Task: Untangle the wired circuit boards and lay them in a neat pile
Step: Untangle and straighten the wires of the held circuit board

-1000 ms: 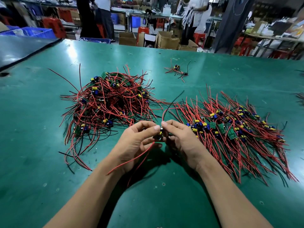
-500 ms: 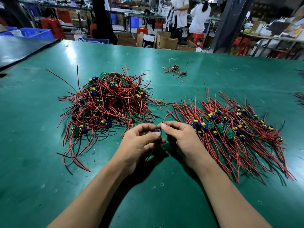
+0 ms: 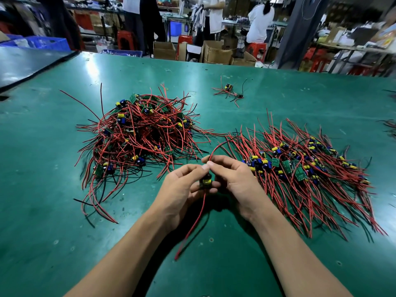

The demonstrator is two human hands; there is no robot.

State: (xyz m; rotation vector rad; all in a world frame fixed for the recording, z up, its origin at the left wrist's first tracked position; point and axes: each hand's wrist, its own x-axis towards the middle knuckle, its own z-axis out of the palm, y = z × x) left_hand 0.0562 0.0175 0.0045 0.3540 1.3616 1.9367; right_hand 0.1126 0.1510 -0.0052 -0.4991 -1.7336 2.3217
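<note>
A tangled heap of circuit boards (image 3: 139, 133) with red and black wires lies at the left of the green table (image 3: 278, 93). To the right spreads a combed-out pile of boards (image 3: 300, 168), wires running the same way. Between the two, my left hand (image 3: 182, 189) holds one small wired board (image 3: 205, 182) with a yellow part, fingers curled round it. My right hand (image 3: 233, 179) pinches that board's red wire (image 3: 211, 156) at the fingertips; the wire arcs up toward the pile. Another red wire hangs from the board toward me.
A small loose cluster of wired boards (image 3: 229, 91) lies farther back in the middle. More wires show at the right edge (image 3: 390, 125). A dark table (image 3: 25, 65) adjoins at the far left. People, cardboard boxes and red stools stand beyond the far edge.
The held board has turned so its yellow part shows between my hands. One red wire now hangs down toward me and another arcs up from my right fingertips.
</note>
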